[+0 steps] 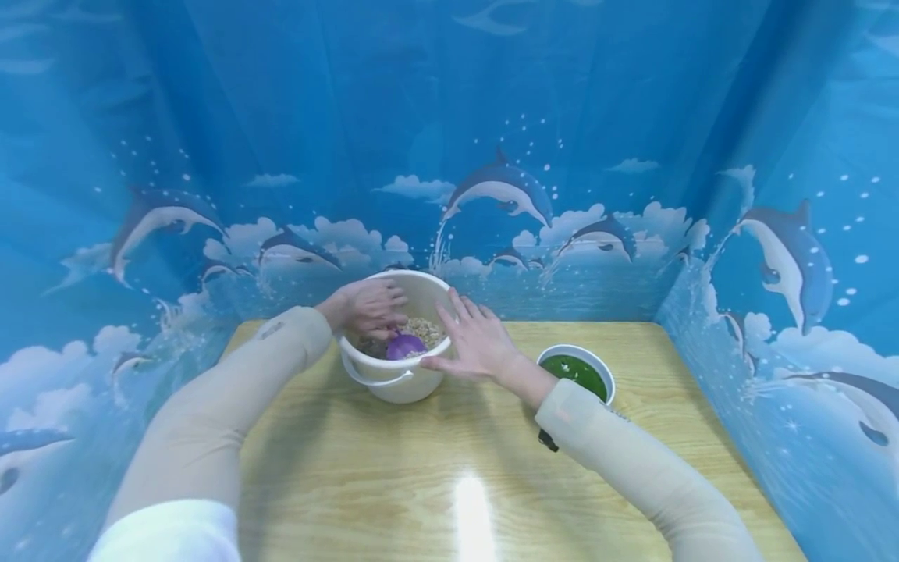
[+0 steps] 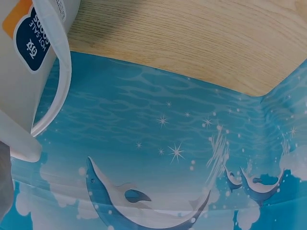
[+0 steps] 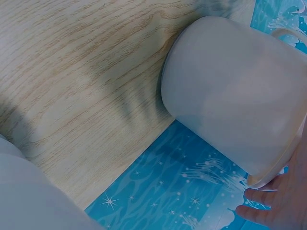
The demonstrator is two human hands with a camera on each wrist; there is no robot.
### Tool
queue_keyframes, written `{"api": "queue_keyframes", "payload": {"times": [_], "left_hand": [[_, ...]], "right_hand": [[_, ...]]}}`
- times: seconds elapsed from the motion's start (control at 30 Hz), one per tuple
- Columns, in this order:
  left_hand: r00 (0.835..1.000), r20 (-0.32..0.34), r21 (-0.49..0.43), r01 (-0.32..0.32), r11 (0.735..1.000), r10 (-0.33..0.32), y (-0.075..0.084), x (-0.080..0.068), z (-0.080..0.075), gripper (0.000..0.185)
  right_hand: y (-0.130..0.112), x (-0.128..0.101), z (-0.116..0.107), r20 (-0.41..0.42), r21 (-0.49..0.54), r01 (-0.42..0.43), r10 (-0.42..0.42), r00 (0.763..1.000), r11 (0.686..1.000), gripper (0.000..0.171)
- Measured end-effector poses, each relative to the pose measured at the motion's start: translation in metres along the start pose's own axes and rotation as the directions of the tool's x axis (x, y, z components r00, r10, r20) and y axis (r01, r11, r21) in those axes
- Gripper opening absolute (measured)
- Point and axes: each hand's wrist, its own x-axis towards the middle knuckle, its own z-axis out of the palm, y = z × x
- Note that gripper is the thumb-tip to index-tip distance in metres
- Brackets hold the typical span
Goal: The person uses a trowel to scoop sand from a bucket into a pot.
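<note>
A white bucket (image 1: 400, 386) with a white carrying handle stands upright at the back of the table, loose beige grain-like bits (image 1: 421, 329) inside. My left hand (image 1: 368, 304) reaches over the left rim with curled fingers. It grips a purple scoop (image 1: 405, 346), whose rounded bowl rests down among the bits; the scoop's handle is mostly hidden by the fingers. On the opposite side my right hand (image 1: 481, 339) rests against the bucket's right rim, fingers spread and fairly straight. In the right wrist view its fingers (image 3: 261, 196) show at the rim.
To the right, partly behind my right forearm, stands a white bowl (image 1: 609, 373) with a green inside and small white specks. A small black object (image 1: 548, 441) shows under that forearm. Blue dolphin-print curtains (image 1: 351, 156) enclose the wooden table (image 1: 393, 476) at the back and sides.
</note>
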Motion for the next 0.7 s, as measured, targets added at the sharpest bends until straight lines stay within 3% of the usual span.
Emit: {"api": "queue_keyframes", "payload": {"times": [0.43,0.7], "left_hand": [[0.998,0.036,-0.050,0.046,0.998,-0.044,-0.002,-0.001,-0.006,0.047],[0.998,0.032,-0.063,0.052,0.997,-0.050,-0.007,-0.003,-0.008,0.048]], "right_hand": [[0.001,-0.001,0.001,0.001,0.012,0.002,-0.002,1.000,1.000,0.110],[0.002,-0.001,0.000,-0.004,0.009,0.013,-0.013,1.000,1.000,0.127]]}}
